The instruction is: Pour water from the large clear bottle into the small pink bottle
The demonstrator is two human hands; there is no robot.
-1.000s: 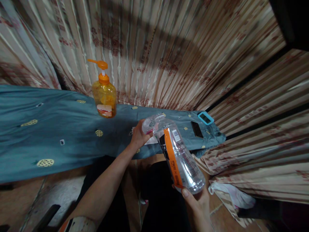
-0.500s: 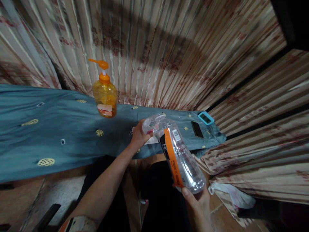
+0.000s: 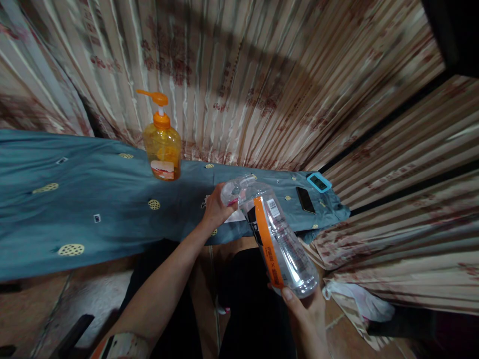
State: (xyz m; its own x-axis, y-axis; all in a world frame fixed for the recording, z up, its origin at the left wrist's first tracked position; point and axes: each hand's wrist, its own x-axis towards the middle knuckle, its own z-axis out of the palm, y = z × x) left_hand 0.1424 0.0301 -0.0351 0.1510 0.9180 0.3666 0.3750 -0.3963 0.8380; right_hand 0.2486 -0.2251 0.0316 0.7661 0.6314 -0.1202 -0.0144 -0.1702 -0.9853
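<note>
A clear plastic bottle point(image 3: 275, 237) with an orange and black label lies tilted in front of me, its neck pointing away. My right hand point(image 3: 309, 314) grips its base from below. My left hand point(image 3: 217, 207) is closed around the bottle's neck and cap end. Both hands hover over the near edge of a surface covered by a blue-green cloth point(image 3: 75, 199).
An orange pump dispenser bottle point(image 3: 161, 144) stands at the back of the cloth. A black phone point(image 3: 305, 200) and a blue-framed device point(image 3: 319, 182) lie at its right end. Striped curtains point(image 3: 262, 75) hang behind and to the right. White fabric point(image 3: 359, 304) lies on the floor.
</note>
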